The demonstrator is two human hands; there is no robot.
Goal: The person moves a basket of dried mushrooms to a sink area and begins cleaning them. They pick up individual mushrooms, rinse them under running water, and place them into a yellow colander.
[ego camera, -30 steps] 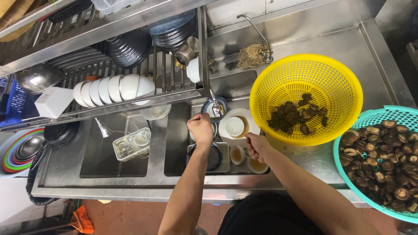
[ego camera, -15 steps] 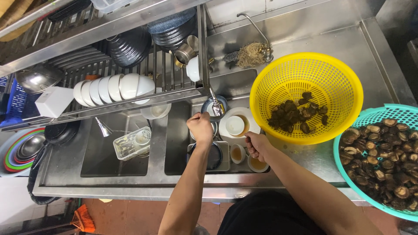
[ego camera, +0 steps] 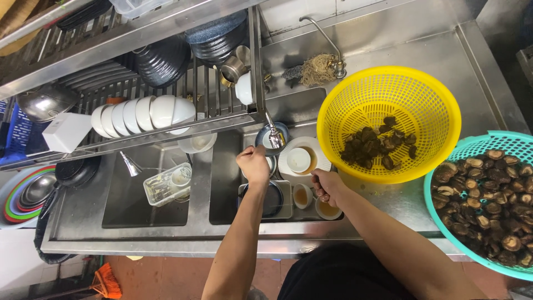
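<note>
Over the sink (ego camera: pixel 233 211) now: the left hand (ego camera: pixel 254 165) is curled shut, fingers down among the dishes beside the tap head (ego camera: pixel 276 137), though what it grips I cannot tell. The right hand (ego camera: pixel 327 186) is pinched around something small at the rim of the bowls (ego camera: pixel 303 195), which sit in the right basin, just below a white plate (ego camera: pixel 300 160). Those bowls look like glazed ceramic holding brownish liquid: wet, slippery, breakable, light enough for one hand, best taken at the rim with thumb inside or cupped from beneath.

On the worktop (ego camera: pixel 405 197) to the right sits a yellow colander (ego camera: pixel 388 89) holding a few dark mushrooms; a teal colander (ego camera: pixel 444 216) beside it is heaped with them.

Packaging is sparse: a plain white box (ego camera: pixel 65 131) at the left end of the rack (ego camera: pixel 222 100), and a clear plastic tub (ego camera: pixel 166 185) in the left basin. No labels legible.
</note>
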